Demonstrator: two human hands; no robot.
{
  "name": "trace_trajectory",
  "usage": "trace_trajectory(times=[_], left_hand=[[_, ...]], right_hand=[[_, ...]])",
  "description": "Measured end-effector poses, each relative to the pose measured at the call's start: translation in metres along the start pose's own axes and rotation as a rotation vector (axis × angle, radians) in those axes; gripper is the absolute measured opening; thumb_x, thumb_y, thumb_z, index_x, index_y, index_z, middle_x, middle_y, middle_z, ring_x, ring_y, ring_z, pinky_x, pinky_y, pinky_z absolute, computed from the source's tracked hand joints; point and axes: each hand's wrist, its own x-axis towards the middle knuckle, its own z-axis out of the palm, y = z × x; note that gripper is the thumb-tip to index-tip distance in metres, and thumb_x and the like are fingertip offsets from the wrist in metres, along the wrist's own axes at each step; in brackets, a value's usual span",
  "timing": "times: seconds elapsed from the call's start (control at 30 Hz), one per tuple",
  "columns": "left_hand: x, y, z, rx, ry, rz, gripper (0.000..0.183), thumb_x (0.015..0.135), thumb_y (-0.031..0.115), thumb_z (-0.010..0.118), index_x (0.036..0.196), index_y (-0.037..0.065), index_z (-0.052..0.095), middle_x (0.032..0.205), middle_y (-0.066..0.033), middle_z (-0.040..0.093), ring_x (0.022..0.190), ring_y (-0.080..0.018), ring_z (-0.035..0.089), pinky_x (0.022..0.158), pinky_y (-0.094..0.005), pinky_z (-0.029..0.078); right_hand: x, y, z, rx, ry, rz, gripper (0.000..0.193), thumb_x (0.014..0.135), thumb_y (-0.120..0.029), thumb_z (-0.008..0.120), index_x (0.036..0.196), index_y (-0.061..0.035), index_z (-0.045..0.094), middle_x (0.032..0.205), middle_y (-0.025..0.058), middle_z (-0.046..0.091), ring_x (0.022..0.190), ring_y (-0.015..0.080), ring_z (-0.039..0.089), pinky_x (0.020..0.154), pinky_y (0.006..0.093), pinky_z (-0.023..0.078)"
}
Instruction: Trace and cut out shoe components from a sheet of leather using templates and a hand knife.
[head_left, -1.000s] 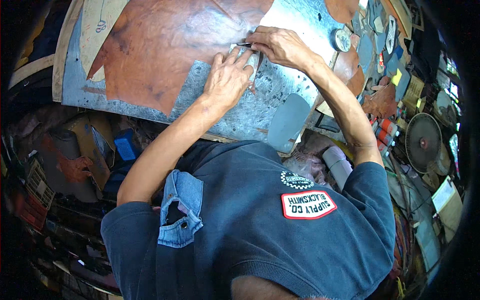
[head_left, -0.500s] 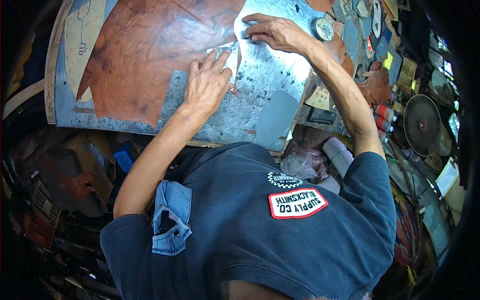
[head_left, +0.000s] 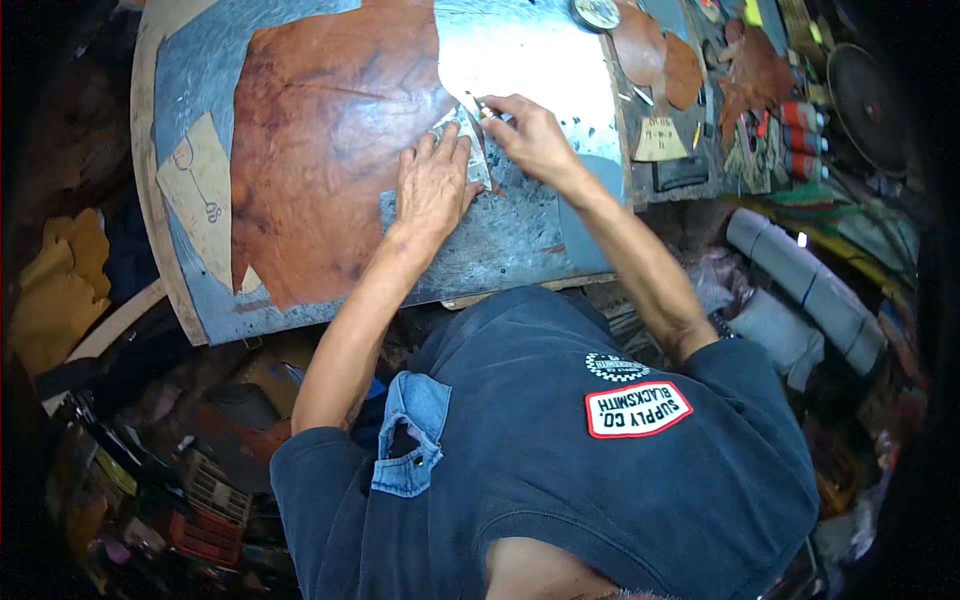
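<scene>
A large brown sheet of leather [head_left: 320, 150] lies on the work table, with a narrow leather strip showing along the pale, straight-edged template [head_left: 480, 172] near its right edge. My left hand [head_left: 432, 185] presses flat on this template, fingers stretched out and slightly apart. Just to the right, my right hand [head_left: 528, 142] is closed around a slim knife [head_left: 485, 111]. Its tip points up and left, close to the leather's edge and the template's far end. Most of the knife's handle is hidden by my fingers.
The metal-topped table [head_left: 520, 235] bears a paper pattern [head_left: 195, 205] with a drawing at left and a grey rounded sheet [head_left: 585, 225] under my right forearm. A round tin [head_left: 596, 12] stands at the far right. Leather scraps [head_left: 683, 72], a card [head_left: 660, 138] and a dark case [head_left: 680, 174] lie beyond.
My right hand has come nearer to the left hand and the template, and the knife in it now shows. My left hand stays pressed on the template. The whole view has shifted.
</scene>
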Motion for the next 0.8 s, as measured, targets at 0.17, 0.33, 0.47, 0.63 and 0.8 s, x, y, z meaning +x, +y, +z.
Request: trace_trajectory(times=[0.17,0.33,0.47,0.63,0.8], left_hand=[[0.008,-0.006,-0.003,0.060,-0.061,0.037,0.072,0.069,0.030,0.081,0.130,0.004,0.053,0.140,-0.0140,0.048,0.112,-0.0315,0.052,0.087,-0.0441,0.043],[0.009,-0.008,-0.004,0.082,-0.067,0.058,0.072,0.069,0.030,0.081,0.129,0.004,0.053,0.140,-0.0144,0.048,0.110,-0.0307,0.052,0.086,-0.0426,0.043],[0.008,-0.010,-0.004,0.083,-0.060,0.078,0.069,0.070,0.030,0.080,0.127,0.003,0.054,0.140,-0.0144,0.048,0.110,-0.0303,0.052,0.086,-0.0428,0.043],[0.008,-0.013,-0.001,0.077,-0.050,0.095,0.066,0.070,0.030,0.080,0.125,0.003,0.055,0.140,-0.0145,0.049,0.110,-0.0304,0.052,0.087,-0.0427,0.042],[0.009,-0.015,0.001,0.061,-0.039,0.112,0.063,0.070,0.030,0.080,0.123,0.004,0.058,0.138,-0.0146,0.050,0.108,-0.0309,0.053,0.086,-0.0434,0.042]], right_hand=[[-0.015,-0.006,0.033,-0.082,0.172,-0.011,0.032,0.088,-0.013,0.058,0.115,0.0035,0.064,0.107,0.0247,0.064,0.100,0.0366,0.063,0.090,0.0426,0.050],[-0.014,-0.007,0.037,-0.138,0.235,-0.004,0.030,0.088,-0.015,0.061,0.111,0.0021,0.067,0.101,0.0229,0.065,0.095,0.0369,0.065,0.085,0.0413,0.051],[-0.013,-0.011,0.037,-0.155,0.238,-0.002,0.030,0.088,-0.016,0.061,0.111,0.0015,0.067,0.100,0.0226,0.065,0.093,0.0368,0.065,0.084,0.0416,0.051],[-0.013,-0.014,0.034,-0.146,0.125,0.102,0.033,0.089,-0.016,0.055,0.115,0.0020,0.065,0.108,0.0261,0.063,0.101,0.0389,0.062,0.091,0.0451,0.049],[-0.022,-0.015,0.032,-0.096,0.111,0.110,0.034,0.089,-0.017,0.055,0.115,0.0027,0.065,0.111,0.0274,0.062,0.103,0.0402,0.061,0.092,0.0450,0.049]])
